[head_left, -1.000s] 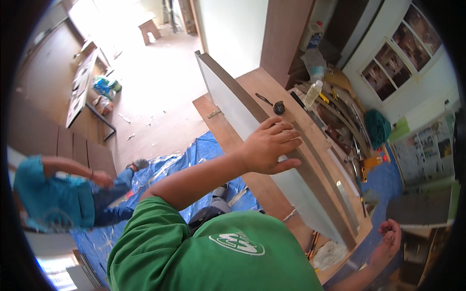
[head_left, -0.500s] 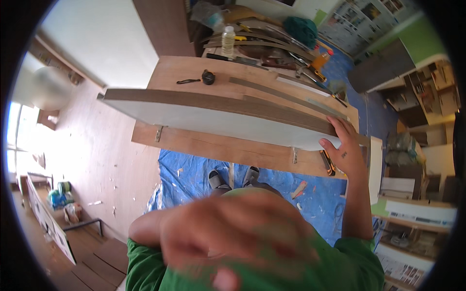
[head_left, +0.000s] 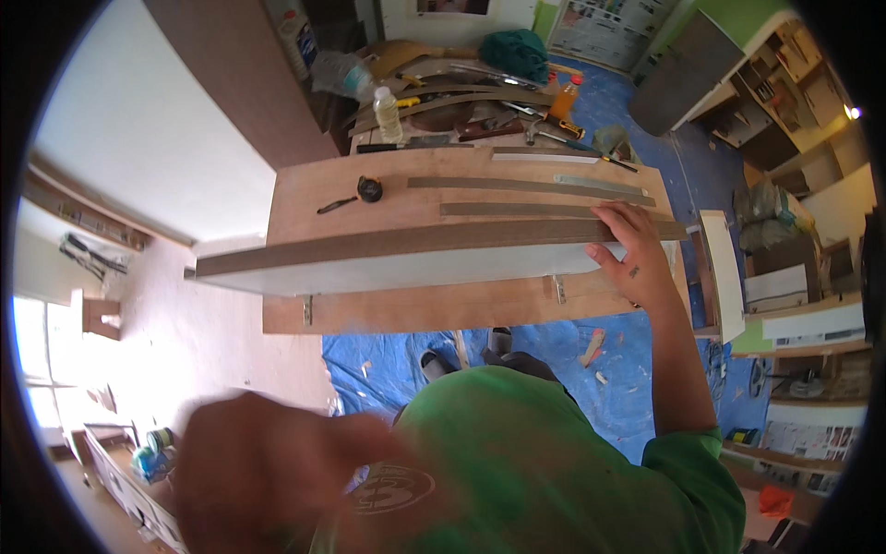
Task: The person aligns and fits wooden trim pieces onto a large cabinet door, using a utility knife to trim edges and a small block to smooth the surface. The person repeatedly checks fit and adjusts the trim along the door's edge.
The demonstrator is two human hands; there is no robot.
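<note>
The panel (head_left: pixel 397 268) stands on its long edge along the wooden board (head_left: pixel 443 319), its left end reaching past the board's left edge. It could topple, I judge, if the one hand seen steadying it slackened or pushed unevenly — that overhang would make a knock likelier, and the metal hinges (head_left: pixel 308 309) at its foot might bend. The panel looks long and slim: brown wood-grain edge uppermost, plain white face toward the person.

The right hand (head_left: pixel 632 249), near the board's right end, has its fingers hooked over the top edge and its thumb on the white face. The left hand (head_left: pixel 268 471), on the person's side of the board, is blurred — I cannot tell how its fingers stand. On the board's far half lie brown strips (head_left: pixel 531 187) and a tape measure (head_left: pixel 369 189); blue sheeting (head_left: pixel 388 360) shows below its near edge.
</note>
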